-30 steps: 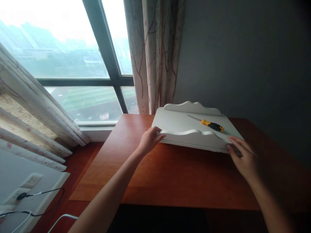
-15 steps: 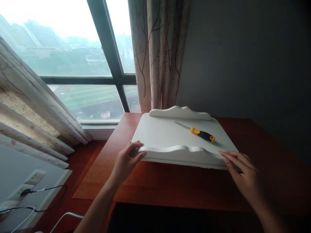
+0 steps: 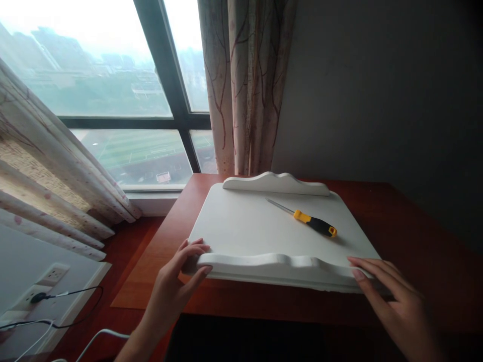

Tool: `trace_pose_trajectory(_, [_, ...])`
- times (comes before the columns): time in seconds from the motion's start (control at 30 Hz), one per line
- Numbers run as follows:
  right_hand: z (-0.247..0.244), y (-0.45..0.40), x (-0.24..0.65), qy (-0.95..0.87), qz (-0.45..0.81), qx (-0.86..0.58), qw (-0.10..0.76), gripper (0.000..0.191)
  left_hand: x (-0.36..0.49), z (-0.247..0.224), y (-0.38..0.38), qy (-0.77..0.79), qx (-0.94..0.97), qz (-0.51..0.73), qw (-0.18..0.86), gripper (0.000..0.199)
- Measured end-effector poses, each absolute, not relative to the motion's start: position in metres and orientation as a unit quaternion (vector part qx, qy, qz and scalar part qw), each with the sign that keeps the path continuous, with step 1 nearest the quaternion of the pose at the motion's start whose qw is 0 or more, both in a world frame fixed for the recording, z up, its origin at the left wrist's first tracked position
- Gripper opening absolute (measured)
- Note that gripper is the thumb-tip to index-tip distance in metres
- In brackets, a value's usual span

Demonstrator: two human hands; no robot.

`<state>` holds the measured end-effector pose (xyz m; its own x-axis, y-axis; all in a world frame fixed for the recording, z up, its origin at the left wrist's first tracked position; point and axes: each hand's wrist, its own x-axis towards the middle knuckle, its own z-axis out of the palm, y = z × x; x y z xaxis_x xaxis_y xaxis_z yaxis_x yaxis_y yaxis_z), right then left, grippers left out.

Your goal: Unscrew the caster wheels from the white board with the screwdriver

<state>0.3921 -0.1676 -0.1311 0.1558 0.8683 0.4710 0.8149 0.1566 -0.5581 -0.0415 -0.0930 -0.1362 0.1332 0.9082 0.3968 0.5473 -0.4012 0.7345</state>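
A reddish-brown wooden worktop (image 3: 138, 289) fills the lower middle of the view, its grain faintly visible and its right side sinking into shadow. Below its near edge lies a patch too dark to make out. On the worktop sits a white tray (image 3: 226, 221) with a wavy-topped far rail (image 3: 275, 185) and a matching near rail (image 3: 260, 266). A yellow and black screwdriver (image 3: 307, 220) lies slantwise on it, handle toward the right, tip toward the far left.

Both hands have hold of the near rail, partly curled rather than fully closed. The left hand (image 3: 175, 281) grips its left end, thumb at the front and fingers over the tray; the right hand (image 3: 400, 301) pinches the right end between thumb and fingers.

Beyond, a dark-framed window (image 3: 113, 90) looks from high up onto a hazy green sports field (image 3: 139, 148). Branch-patterned curtains hang to its right (image 3: 247, 85) and left (image 3: 56, 136). A grey wall (image 3: 377, 90) darkens toward the right. At lower left, a pale wall carries sockets (image 3: 55, 274) with a black plug (image 3: 37, 297), and cables trail above the red floor (image 3: 130, 241).
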Motion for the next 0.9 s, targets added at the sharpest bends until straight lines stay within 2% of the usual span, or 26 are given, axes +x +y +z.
trace_pose_trajectory(0.43, [-0.121,-0.159,0.395,-0.634,0.056,-0.668,0.386,0.023,-0.037,-0.146,-0.106,0.507,0.722,0.441,0.164,0.023])
trace_pose_trajectory(0.77, [-0.106,-0.059,0.399,-0.724,0.04,-0.613,0.314,0.033,-0.035,-0.147,-0.103,0.512,0.705,0.457,0.179,0.021])
trace_pose_trajectory(0.9, [-0.108,-0.036,0.392,-0.744,0.08,-0.602,0.279,0.033,-0.036,-0.149,-0.103,0.517,0.701,0.456,0.18,0.021])
